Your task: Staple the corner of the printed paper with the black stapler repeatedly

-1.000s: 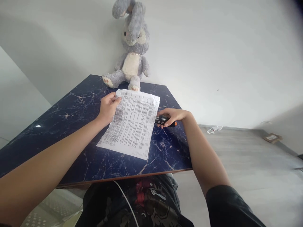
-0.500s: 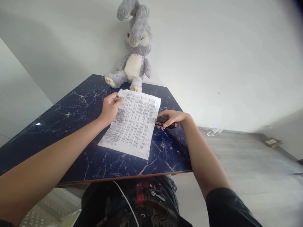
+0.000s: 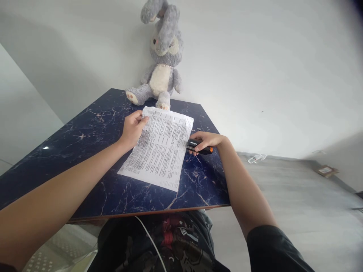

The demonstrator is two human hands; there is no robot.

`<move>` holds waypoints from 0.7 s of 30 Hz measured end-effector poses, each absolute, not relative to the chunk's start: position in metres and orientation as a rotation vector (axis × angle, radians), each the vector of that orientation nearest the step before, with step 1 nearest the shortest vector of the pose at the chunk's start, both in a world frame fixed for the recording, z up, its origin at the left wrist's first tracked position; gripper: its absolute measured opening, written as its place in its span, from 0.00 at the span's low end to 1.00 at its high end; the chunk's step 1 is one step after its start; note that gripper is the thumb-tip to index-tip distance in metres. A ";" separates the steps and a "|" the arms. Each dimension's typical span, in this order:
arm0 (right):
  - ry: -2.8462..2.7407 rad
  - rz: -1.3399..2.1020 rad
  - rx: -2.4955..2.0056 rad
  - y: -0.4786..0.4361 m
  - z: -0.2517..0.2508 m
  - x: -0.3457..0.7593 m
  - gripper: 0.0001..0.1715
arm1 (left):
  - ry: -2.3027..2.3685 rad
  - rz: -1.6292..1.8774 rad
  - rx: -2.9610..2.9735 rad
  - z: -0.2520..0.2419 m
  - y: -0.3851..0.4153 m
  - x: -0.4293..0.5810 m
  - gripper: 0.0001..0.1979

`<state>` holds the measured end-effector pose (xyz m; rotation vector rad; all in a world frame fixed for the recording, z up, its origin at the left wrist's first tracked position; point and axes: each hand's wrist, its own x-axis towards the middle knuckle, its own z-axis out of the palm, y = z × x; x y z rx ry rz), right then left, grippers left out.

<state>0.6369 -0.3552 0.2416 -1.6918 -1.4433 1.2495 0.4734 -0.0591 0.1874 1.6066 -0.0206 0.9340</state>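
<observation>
A printed sheet of paper (image 3: 160, 151), covered in rows of small dark text, is tilted up over the dark blue marbled table (image 3: 93, 132). My left hand (image 3: 133, 128) pinches its upper left corner, thumb on the printed face. In my right hand (image 3: 205, 141) is a black stapler (image 3: 198, 146) with an orange tip at its rear end. The stapler's front meets the paper's right edge; whether its jaws are around the edge or only beside it I cannot tell. The fingers under the stapler are partly hidden.
A grey plush rabbit (image 3: 163, 75) sits at the table's far edge against the white wall (image 3: 255, 75). On the floor to the right lie a clear plastic item (image 3: 256, 158) and a brown cardboard piece (image 3: 327, 170). A white cable (image 3: 150, 240) hangs over my lap.
Almost nothing differs. The stapler has turned slightly in my right hand, its top catching the light differently; the paper and my left hand hold their places.
</observation>
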 end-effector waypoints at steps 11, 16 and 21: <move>-1.431 1.283 -1.654 -0.354 0.241 0.636 0.21 | -0.021 0.925 1.602 0.188 -0.059 0.473 0.05; -1.414 1.286 -1.667 -0.354 0.239 0.637 0.23 | -0.013 0.921 1.608 0.188 -0.060 0.472 0.05; -1.403 1.276 -1.689 -0.354 0.238 0.637 0.24 | -0.012 0.919 1.624 0.190 -0.061 0.471 0.05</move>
